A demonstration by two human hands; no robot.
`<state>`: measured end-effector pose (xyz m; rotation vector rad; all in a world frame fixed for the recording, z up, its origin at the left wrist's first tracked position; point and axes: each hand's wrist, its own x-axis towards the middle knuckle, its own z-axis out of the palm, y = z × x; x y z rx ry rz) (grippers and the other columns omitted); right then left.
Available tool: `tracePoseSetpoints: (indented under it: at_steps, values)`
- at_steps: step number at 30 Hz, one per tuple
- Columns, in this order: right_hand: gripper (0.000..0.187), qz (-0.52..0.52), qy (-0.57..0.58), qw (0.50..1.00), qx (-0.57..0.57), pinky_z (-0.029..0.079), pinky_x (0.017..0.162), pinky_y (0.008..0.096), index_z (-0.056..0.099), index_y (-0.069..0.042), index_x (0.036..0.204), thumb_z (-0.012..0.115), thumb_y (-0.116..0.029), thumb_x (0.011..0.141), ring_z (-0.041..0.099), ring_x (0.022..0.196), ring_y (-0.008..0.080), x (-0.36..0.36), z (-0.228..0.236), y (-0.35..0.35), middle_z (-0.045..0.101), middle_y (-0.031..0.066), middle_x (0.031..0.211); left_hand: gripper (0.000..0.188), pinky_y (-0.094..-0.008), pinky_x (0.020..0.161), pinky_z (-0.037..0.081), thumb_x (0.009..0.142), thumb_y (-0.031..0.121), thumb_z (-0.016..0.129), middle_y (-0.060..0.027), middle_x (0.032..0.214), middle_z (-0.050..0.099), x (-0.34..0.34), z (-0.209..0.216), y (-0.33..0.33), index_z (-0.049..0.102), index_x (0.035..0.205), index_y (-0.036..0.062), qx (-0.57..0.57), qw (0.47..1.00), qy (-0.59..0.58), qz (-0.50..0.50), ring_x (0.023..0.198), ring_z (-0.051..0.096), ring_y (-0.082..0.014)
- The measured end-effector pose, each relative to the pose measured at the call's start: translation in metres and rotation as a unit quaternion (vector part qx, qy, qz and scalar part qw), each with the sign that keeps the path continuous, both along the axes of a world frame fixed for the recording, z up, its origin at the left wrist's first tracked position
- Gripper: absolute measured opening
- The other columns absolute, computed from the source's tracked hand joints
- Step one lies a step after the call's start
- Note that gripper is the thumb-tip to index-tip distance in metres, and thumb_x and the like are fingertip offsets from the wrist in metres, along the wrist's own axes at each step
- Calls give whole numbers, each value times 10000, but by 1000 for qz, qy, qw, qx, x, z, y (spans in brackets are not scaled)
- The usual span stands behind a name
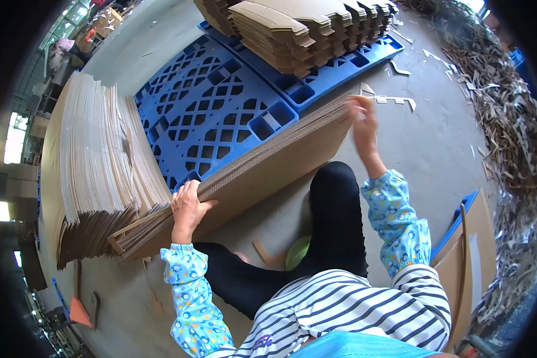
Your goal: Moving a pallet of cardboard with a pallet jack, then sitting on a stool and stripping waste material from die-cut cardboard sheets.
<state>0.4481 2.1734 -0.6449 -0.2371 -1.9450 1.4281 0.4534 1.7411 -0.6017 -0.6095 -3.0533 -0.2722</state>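
Observation:
A long bundle of brown corrugated cardboard sheets (274, 166) stands on edge across in front of me, tilted, its layered edges facing up. My left hand (188, 209) is closed over the bundle's upper edge near its left end, fingers across the top and thumb on the near face. At the right end, my right hand (363, 122) is raised beside the corner of the sheets. Its fingers are smeared by motion, so whether they grip or touch the cardboard is unclear.
Behind the bundle lies a blue plastic pallet (230, 134), with stacked die-cut cardboard (274, 37) on its far part. A tall row of cardboard sheets (95, 149) leans at the left. Shredded scrap (489, 83) heaps along the right. An orange-red dustpan-like tool (80, 312) lies lower left.

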Motion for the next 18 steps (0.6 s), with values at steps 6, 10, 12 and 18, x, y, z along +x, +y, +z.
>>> tracePoseSetpoints:
  at_steps: [6, 10, 12, 18]
  values:
    - [546, -43, -204, 951, -230, 383, 906, 346, 547, -53, 1115, 406, -541, 916, 519, 1061, 199, 1, -112, 85, 592, 63, 1114, 502, -416, 772, 416, 586, 269, 794, -92, 923, 580, -9, 13, 10, 507, 955, 86, -17, 998, -59, -2, 913, 557, -307]
    - [693, 77, -196, 941, -266, 244, 1046, 376, 363, -53, 1377, 343, -573, 920, 333, 1288, 221, -24, -142, 74, 404, 98, 1388, 544, -406, 775, 406, 571, 297, 798, -74, 942, 564, -19, 13, 9, 495, 976, 97, -34, 997, -69, -27, 939, 543, -287]
    - [806, 65, -184, 897, -396, 187, 1093, 337, 342, -6, 1381, 278, -648, 897, 284, 1327, 228, -41, -158, 57, 352, 144, 1419, 569, -402, 794, 395, 556, 310, 801, -76, 946, 551, -19, 19, 17, 496, 985, 95, -42, 996, -78, -25, 954, 523, -286]
    - [837, 81, -294, 880, -364, 217, 1084, 320, 343, 51, 1360, 268, -645, 902, 341, 1274, 221, -24, -179, 60, 385, 162, 1384, 650, -414, 817, 376, 550, 365, 809, -80, 1004, 534, -4, 14, 24, 494, 1046, 88, -17, 998, -25, -49, 982, 504, -281]
